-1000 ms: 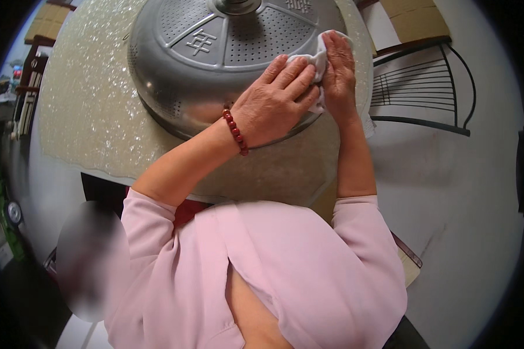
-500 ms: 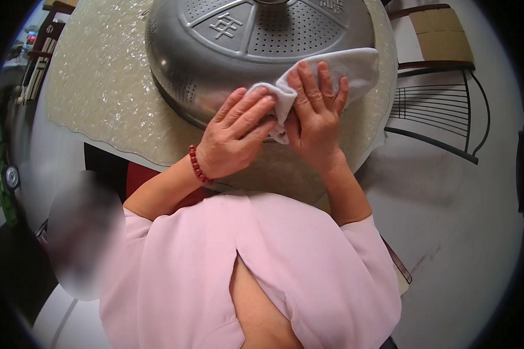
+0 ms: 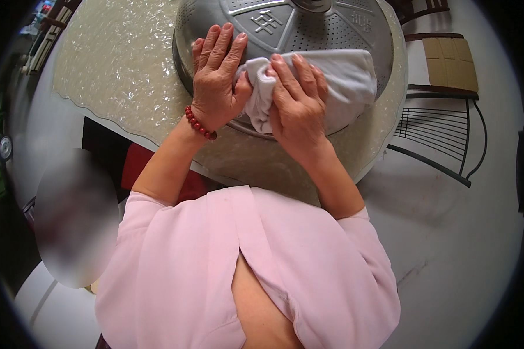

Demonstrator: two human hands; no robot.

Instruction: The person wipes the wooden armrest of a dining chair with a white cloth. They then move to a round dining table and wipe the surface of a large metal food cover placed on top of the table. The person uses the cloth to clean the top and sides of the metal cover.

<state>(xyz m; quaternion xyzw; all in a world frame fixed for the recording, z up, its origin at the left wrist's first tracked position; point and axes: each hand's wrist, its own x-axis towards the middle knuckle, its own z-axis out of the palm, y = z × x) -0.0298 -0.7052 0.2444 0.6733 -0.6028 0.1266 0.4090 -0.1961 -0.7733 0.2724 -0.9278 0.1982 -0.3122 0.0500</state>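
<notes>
A large grey domed metal lid (image 3: 308, 38), with pierced panels, raised markings and a round knob on top, sits on the table before me. My left hand (image 3: 218, 81), a red bead bracelet at its wrist, lies flat on the lid's near left side, fingers stretched, thumb beside the cloth's bunched end. On the near side, my right hand (image 3: 300, 102) presses a white cloth (image 3: 346, 75) against the metal with fingers curved over its bunched part. The cloth's loose part spreads to the right over the lid and hides some of its rim.
The round table (image 3: 110, 64) has a glossy, clear wavy-edged cover. To the right stand a chair with a brown seat (image 3: 450, 64) and a dark wire rack-like frame (image 3: 436, 136). Something red (image 3: 140, 171) shows below the table's near left edge. A blurred patch covers the lower left.
My left hand has moved up and left off the cloth onto the bare lid, its fingers straightening. My right hand has shifted left with the cloth. The whole view has shifted slightly.
</notes>
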